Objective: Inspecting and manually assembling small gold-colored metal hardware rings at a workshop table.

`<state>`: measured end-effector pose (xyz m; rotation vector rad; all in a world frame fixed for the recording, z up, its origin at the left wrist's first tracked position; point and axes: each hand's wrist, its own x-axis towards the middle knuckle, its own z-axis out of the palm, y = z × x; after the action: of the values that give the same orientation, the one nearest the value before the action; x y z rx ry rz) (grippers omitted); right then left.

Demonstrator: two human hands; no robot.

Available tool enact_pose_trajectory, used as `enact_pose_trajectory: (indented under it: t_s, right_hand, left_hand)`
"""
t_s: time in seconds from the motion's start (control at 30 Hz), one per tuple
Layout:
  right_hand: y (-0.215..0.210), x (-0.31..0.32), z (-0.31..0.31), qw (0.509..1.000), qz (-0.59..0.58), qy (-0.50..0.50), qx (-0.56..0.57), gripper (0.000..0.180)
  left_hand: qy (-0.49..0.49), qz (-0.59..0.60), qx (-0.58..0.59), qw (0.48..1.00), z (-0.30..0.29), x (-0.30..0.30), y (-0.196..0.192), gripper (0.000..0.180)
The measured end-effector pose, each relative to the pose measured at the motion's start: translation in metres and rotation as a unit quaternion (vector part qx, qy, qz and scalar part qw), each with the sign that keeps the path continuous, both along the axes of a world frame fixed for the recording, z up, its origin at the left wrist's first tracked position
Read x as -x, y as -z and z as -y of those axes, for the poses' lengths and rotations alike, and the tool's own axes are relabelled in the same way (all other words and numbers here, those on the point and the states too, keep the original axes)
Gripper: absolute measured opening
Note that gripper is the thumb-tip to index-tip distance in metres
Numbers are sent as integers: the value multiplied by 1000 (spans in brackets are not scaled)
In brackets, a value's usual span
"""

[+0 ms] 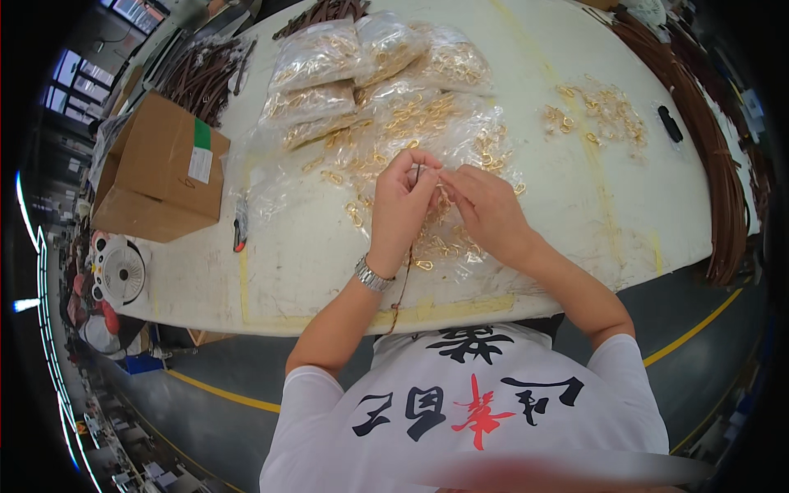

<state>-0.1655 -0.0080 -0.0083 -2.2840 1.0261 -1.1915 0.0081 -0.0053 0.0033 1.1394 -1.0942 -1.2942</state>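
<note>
White worktable beneath me, gold clasps scattered over it.
Head view: my left hand pinches what looks like a thin dark cord, running down toward the table's near edge; my right hand brings its fingertips in beside, gripping what I cannot tell. I'd expect the cord light and limp, best held near its end, the clasps hard and slick. Clear bags crowd the space beyond; a cardboard box stands left.
</note>
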Motion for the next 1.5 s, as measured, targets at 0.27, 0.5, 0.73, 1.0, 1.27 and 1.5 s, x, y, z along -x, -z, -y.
enact_pose_trajectory:
  t_s: [0.27, 0.5, 0.73, 1.0, 1.27, 1.5]
  right_hand:
    - [-14, 9, 6, 978, 79, -6, -194, 17]
    - [-14, 21, 13, 940, 109, -36, -322, 23]
    - [-8, 19, 15, 947, 131, -21, -294, 23]
    - [-12, 9, 8, 931, 160, -29, -326, 19]
    - [-2, 3, 2, 895, 267, -38, -356, 18]
    - [-8, -11, -7, 918, 242, -10, -314, 21]
  left_hand:
    - [-41, -45, 4, 998, 13, -29, 0, 13]
    - [137, 157, 58, 976, 11, -34, -8, 38]
    - [175, 250, 129, 944, -1, -23, -18, 36]
    - [134, 127, 69, 980, -6, -3, 0, 37]
    - [118, 121, 55, 984, -6, 4, -5, 36]
    - [-12, 298, 233, 926, -6, -4, 13, 39]
